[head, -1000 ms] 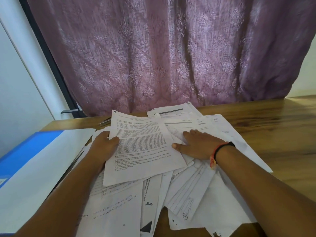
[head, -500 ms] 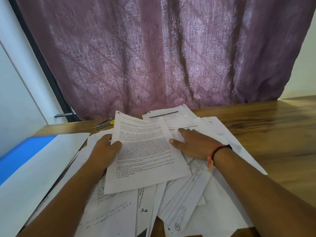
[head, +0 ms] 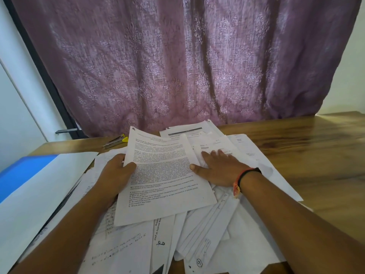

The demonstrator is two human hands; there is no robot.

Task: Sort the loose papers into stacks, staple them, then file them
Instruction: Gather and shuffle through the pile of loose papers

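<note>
One sheet (head: 164, 180) lifted — left hand (head: 115, 175) grips it.

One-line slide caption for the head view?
Left hand grips a printed sheet atop the loose papers while right hand rests flat on them; stapler lies behind.

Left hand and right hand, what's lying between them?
Head view: the printed sheet, its left edge gripped by the left hand, the right hand flat at its right edge.

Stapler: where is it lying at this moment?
In the head view, the stapler lies on the wooden table near its far edge, just left of the top corner of the printed sheet that the left hand grips.
</note>
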